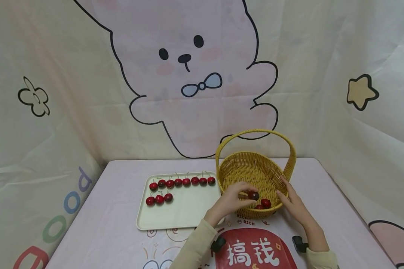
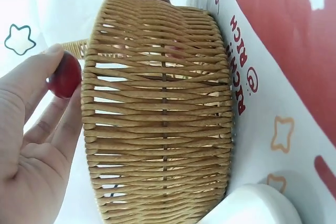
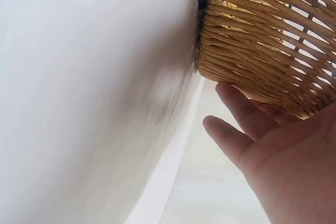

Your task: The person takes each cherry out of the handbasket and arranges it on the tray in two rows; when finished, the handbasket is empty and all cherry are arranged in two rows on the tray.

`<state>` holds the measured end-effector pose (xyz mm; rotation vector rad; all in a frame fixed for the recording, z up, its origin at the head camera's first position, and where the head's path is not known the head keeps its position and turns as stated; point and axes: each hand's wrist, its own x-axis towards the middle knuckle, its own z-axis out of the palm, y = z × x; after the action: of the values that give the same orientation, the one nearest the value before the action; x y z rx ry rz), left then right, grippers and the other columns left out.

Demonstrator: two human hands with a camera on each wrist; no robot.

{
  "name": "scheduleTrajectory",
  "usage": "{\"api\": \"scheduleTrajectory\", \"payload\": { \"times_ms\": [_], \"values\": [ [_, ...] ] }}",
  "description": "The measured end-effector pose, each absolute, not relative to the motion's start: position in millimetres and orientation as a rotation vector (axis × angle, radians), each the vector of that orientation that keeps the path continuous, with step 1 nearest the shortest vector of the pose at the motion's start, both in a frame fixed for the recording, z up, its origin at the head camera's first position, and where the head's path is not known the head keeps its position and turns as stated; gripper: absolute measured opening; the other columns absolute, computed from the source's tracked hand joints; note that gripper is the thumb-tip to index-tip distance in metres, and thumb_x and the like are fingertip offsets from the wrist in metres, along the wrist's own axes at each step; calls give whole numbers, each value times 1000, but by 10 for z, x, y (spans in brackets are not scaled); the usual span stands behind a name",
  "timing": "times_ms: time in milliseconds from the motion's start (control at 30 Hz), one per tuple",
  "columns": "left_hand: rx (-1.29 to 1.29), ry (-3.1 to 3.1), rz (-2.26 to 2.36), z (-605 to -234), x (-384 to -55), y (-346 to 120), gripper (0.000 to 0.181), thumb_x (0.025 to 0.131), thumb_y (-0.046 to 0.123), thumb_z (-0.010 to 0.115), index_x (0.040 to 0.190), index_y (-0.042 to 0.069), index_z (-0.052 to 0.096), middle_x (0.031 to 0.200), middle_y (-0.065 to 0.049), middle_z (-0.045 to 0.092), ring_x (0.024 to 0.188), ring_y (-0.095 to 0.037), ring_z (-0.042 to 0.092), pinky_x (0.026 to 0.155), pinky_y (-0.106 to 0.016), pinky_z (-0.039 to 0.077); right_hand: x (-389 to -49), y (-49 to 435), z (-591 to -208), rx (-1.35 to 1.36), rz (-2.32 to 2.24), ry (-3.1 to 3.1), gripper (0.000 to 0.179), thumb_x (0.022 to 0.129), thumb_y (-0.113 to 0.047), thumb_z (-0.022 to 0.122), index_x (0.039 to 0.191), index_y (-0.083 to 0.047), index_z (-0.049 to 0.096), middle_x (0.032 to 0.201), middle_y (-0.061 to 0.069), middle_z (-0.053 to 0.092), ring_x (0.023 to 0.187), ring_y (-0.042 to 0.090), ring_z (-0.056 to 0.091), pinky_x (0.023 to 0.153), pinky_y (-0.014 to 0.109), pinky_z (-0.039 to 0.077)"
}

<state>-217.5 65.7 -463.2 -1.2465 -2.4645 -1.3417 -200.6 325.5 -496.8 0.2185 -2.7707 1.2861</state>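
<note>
My left hand [image 1: 235,198] pinches a dark red cherry [image 1: 253,195] between thumb and fingers, over the near left part of a woven basket [image 1: 247,168] with a tall handle. The left wrist view shows this same cherry [image 2: 67,77] at the height of the basket's rim. Several cherries [image 1: 265,203] lie low inside the basket near its front. My right hand [image 1: 295,205] holds the basket's right side, thumb at the rim. In the right wrist view its fingers [image 3: 236,106] lie along the outside of the woven wall.
Left of the basket lies a cream tray [image 1: 185,215], its right edge close to the basket. Cherries with stems form a long back row [image 1: 186,182] and a shorter row [image 1: 159,199] on the tray. A printed cloth [image 1: 121,209] covers the table, and fabric walls stand around it.
</note>
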Motion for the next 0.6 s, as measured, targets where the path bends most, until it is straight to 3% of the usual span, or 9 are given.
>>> {"api": "scheduleTrajectory", "payload": {
  "times_ms": [233, 367, 600],
  "values": [
    [-1242, -2496, -1322, -4625, -2042, 515, 31, 87, 20, 65, 118, 20, 61, 115, 9, 58, 105, 0, 53, 87, -14, 46, -2016, 3254, -4964, 212, 1295, -2775, 66, 98, -32, 43, 150, -11, 7, 151, 26, 9, 134, 52, 12, 98, 71, 18],
    [-1251, -2482, -1267, -4633, -2001, 420, 32, 87, 17, 65, 119, 20, 60, 119, 9, 57, 111, -1, 51, 93, -16, 43, -2017, 3257, -4974, 205, 1295, -2777, 66, 98, -31, 44, 150, -12, 7, 151, 26, 9, 134, 52, 12, 98, 71, 18],
    [-1299, -2352, -1161, -4627, -1945, 243, 30, 87, 14, 65, 117, 14, 61, 120, 2, 59, 114, -5, 52, 96, -16, 40, -2024, 3259, -4996, 199, 1292, -2772, 66, 98, -32, 44, 150, -12, 8, 151, 25, 11, 134, 52, 12, 98, 71, 19]
  ]
}}
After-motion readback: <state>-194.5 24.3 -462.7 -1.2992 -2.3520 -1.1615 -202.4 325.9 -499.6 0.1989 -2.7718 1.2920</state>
